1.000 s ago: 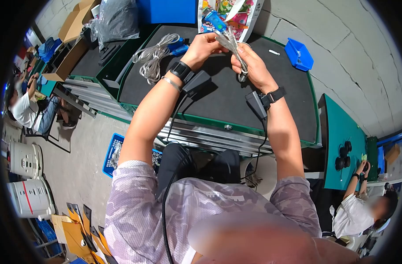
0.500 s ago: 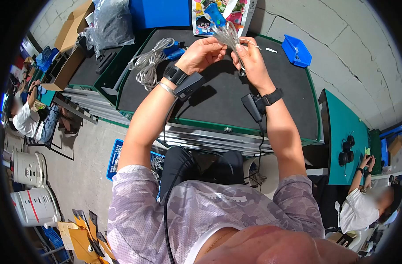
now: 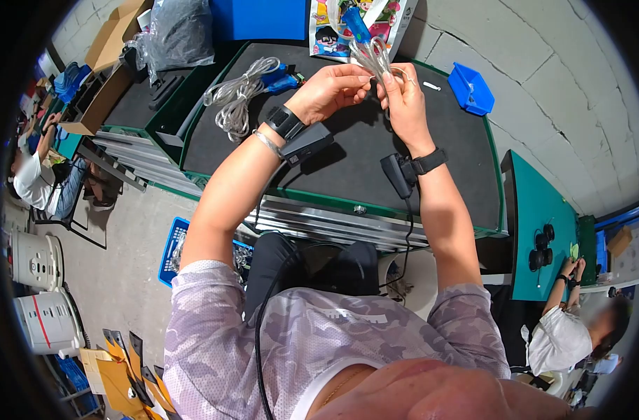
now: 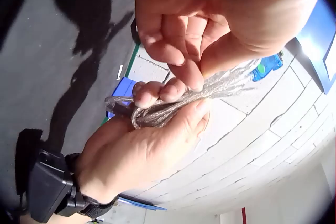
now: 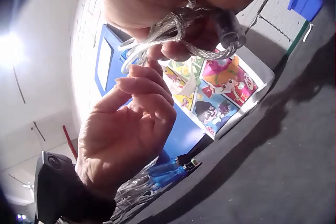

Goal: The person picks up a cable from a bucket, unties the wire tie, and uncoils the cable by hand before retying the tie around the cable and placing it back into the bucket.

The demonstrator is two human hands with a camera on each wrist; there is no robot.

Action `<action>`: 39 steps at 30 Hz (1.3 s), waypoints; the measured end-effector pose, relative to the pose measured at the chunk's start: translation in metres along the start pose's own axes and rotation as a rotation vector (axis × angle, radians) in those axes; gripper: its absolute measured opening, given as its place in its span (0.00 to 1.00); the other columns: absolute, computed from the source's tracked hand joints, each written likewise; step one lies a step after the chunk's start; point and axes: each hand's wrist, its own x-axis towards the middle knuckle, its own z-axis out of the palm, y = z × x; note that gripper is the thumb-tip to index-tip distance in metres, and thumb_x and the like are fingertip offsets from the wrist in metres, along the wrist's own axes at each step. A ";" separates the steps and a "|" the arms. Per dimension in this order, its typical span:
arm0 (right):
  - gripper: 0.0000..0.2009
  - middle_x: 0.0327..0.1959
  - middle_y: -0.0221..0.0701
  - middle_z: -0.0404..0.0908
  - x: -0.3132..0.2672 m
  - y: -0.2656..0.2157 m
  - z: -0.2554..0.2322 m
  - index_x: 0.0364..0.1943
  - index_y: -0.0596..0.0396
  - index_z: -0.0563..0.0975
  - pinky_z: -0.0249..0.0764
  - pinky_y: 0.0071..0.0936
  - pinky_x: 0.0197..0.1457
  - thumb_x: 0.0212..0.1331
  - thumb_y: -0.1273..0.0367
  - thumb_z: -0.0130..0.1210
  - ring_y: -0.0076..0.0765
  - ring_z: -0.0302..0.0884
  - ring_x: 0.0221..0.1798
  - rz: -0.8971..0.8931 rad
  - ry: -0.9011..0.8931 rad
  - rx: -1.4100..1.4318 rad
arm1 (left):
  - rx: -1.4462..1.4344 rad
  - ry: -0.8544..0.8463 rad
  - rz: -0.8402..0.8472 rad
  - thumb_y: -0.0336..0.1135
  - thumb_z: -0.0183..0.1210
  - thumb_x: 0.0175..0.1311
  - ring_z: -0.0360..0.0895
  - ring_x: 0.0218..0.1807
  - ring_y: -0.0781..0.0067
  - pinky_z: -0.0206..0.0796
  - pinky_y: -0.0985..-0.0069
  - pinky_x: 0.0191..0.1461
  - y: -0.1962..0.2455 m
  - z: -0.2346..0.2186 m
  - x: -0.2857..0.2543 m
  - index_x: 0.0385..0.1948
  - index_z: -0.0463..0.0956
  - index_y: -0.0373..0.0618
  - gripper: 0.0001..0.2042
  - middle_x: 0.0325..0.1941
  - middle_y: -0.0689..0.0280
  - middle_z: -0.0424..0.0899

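My right hand (image 3: 407, 108) grips a folded bundle of clear braided cable (image 3: 370, 57) between thumb and fingers. A translucent blue connector (image 3: 356, 25) stands at the bundle's far end, and a dark plug end (image 5: 227, 28) shows in the right wrist view. My left hand (image 3: 330, 92) is beside the bundle, its thumb and forefinger drawn together right at the strands in the left wrist view. I cannot tell whether they pinch anything there. A thin pale loop (image 3: 404, 71) shows by the right fingers. On the mat to the left lies another coiled cable (image 3: 237, 98) with blue connectors (image 3: 283, 82).
A colourful printed bag (image 3: 326, 42) stands behind the hands. At the dark mat's (image 3: 319, 164) right are a small blue bin (image 3: 471, 89) and a white strip (image 3: 432, 86). Grey plastic wrapping (image 3: 183, 35) is back left; a blue basket (image 3: 171, 255) sits below. Other people sit on both sides.
My left hand moved slightly away from the bundle, then came back in beside it, fingertips drawn together. The right hand keeps its hold, the bundle shifting slightly.
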 end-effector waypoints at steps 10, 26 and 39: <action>0.11 0.20 0.27 0.75 -0.003 0.000 0.003 0.46 0.58 0.71 0.68 0.22 0.25 0.70 0.65 0.46 0.20 0.71 0.20 -0.017 0.004 -0.214 | 0.062 0.105 -0.046 0.33 0.59 0.62 0.71 0.30 0.84 0.68 0.82 0.41 0.001 0.003 -0.003 0.38 0.77 0.41 0.07 0.31 0.72 0.78; 0.10 0.22 0.34 0.79 -0.003 0.005 0.005 0.47 0.54 0.75 0.72 0.29 0.29 0.68 0.67 0.48 0.32 0.78 0.24 -0.066 0.066 -0.334 | 0.019 0.138 -0.129 0.53 0.55 0.66 0.75 0.31 0.82 0.68 0.83 0.37 0.008 0.018 -0.009 0.33 0.76 0.46 0.18 0.30 0.73 0.78; 0.15 0.38 0.35 0.82 -0.006 0.005 0.013 0.52 0.45 0.76 0.76 0.41 0.38 0.61 0.68 0.52 0.49 0.80 0.37 -0.219 -0.007 -0.708 | 0.304 0.177 -0.110 0.59 0.63 0.56 0.73 0.27 0.84 0.65 0.88 0.32 -0.010 0.011 -0.001 0.30 0.76 0.42 0.25 0.26 0.71 0.76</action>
